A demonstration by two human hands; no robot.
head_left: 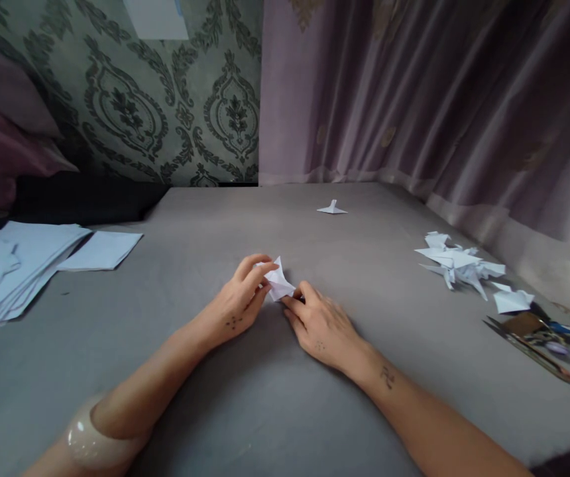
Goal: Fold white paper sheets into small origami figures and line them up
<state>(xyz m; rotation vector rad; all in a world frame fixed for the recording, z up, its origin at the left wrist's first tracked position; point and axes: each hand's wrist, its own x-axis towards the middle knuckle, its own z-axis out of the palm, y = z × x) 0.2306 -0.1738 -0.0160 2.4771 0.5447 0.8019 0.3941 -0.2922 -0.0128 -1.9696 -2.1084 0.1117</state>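
Note:
A small piece of folded white paper point(279, 283) is held between my two hands above the grey surface, near the middle of the view. My left hand point(242, 295) pinches its left side, with the fingers curled over the top edge. On the lower right corner, the thumb and fingers of my right hand point(322, 324) are closed. Part of the paper is hidden behind the fingers. Farther back stands a folded paper figure point(333, 208) with spread points, touched by neither hand.
White paper sheets point(36, 258) are stacked at the left, beside a black cloth point(86, 197). Several folded paper pieces point(458, 262) lie heaped at the right. Nearer me are scissors point(531, 350) and small items. A curtain point(344, 99) and patterned wall point(180, 106) bound the back.

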